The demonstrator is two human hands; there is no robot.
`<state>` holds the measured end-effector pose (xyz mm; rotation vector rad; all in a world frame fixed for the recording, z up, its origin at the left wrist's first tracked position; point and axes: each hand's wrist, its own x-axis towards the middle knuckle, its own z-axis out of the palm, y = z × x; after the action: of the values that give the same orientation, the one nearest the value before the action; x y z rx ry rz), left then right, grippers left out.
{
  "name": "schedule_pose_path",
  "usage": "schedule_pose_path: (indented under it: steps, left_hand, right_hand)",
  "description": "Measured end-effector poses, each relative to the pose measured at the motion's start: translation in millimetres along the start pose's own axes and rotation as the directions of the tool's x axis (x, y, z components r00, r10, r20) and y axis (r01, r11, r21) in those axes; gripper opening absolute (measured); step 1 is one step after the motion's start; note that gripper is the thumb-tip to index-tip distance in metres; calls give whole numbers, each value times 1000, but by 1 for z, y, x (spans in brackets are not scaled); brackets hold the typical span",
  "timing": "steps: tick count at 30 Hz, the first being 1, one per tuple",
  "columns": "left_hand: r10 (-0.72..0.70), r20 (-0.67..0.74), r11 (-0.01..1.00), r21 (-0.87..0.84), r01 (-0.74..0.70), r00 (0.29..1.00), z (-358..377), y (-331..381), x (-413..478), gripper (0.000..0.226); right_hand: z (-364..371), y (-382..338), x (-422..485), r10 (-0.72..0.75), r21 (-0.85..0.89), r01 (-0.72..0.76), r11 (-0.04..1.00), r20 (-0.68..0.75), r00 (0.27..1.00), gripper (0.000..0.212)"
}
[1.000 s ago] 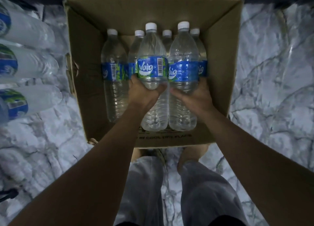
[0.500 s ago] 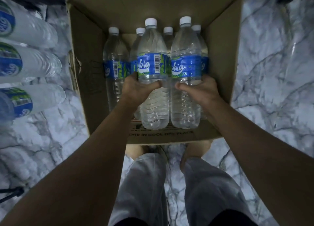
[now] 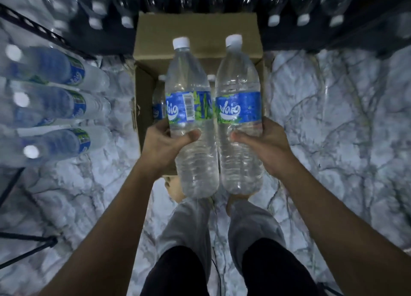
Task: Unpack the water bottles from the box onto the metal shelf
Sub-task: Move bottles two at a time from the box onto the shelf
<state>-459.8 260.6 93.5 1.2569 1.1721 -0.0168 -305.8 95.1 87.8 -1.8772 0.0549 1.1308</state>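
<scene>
Two clear water bottles with blue labels and white caps are held upright, side by side, above the open cardboard box (image 3: 195, 48). My left hand (image 3: 165, 145) grips the left bottle (image 3: 191, 122) just below its label. My right hand (image 3: 263, 143) grips the right bottle (image 3: 239, 117) the same way. Down inside the box, more bottles (image 3: 158, 100) show behind the lifted pair. The dark metal shelf (image 3: 73, 40) runs along the top and left, with bottles standing on it.
Three bottles (image 3: 51, 109) stand in a row on the shelf at the left. Several capped bottles (image 3: 302, 20) line the shelf at the top right and top left. The floor (image 3: 333, 117) is white marble. My legs and feet are below the box.
Both hands have lifted their bottles up out of the box, and they now hang well above it. The view has tilted up, showing the shelf behind the box.
</scene>
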Motion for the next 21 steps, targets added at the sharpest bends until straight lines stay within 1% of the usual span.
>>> schedule_pose_path:
  steps: [3, 8, 11, 14, 17, 21]
  left_hand:
    - [71, 12, 997, -38, -70, 997, -9, 47, -45, 33]
    - [207, 0, 976, -65, -206, 978, -25, 144, -121, 29]
    - [313, -8, 946, -82, -313, 950, -39, 208, -167, 33]
    - [432, -16, 897, -101, -431, 902, -56, 272, -212, 38]
    - [532, -43, 836, -132, -533, 846, -72, 331, -254, 44]
    - [676, -36, 725, -146, -673, 736, -93, 397, -294, 48]
  right_hand:
    - [-9, -51, -50, -66, 10, 67, 998, -29, 997, 49]
    - [-24, -150, -140, -219, 51, 222, 974, -66, 974, 43]
    - [-32, -210, -192, -315, 74, 321, 944, -84, 946, 43]
    - [-41, -269, -244, -400, 77, 410, 909, -115, 909, 47]
    - [-49, -325, -292, -502, 85, 517, 852, -149, 852, 53]
    - [-56, -389, -348, -628, 66, 647, 759, -187, 756, 56]
